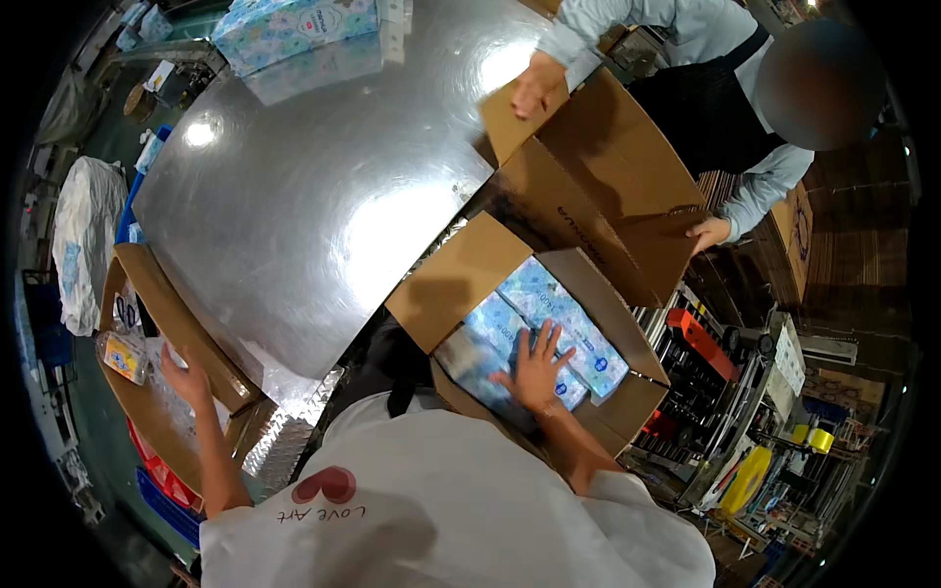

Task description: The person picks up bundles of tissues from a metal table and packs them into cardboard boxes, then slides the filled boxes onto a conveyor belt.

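My right hand (pixel 536 366) lies flat, fingers spread, on blue patterned tissue packs (pixel 549 304) packed inside an open cardboard box (pixel 627 402). My left hand (pixel 184 377) reaches down to the left, fingers apart, into another open cardboard box (pixel 167 314) beside the table; it holds nothing that I can see. A small clear bottle with a yellow label (pixel 123 355) lies in that box, just left of the hand.
A shiny metal table (pixel 314 196) fills the middle. Blue tissue packs (pixel 294 29) are stacked at its far edge. A person opposite holds the flaps of a second brown box (pixel 598 167). A white sack (pixel 86 235) sits at left, and a roller conveyor (pixel 706 382) at right.
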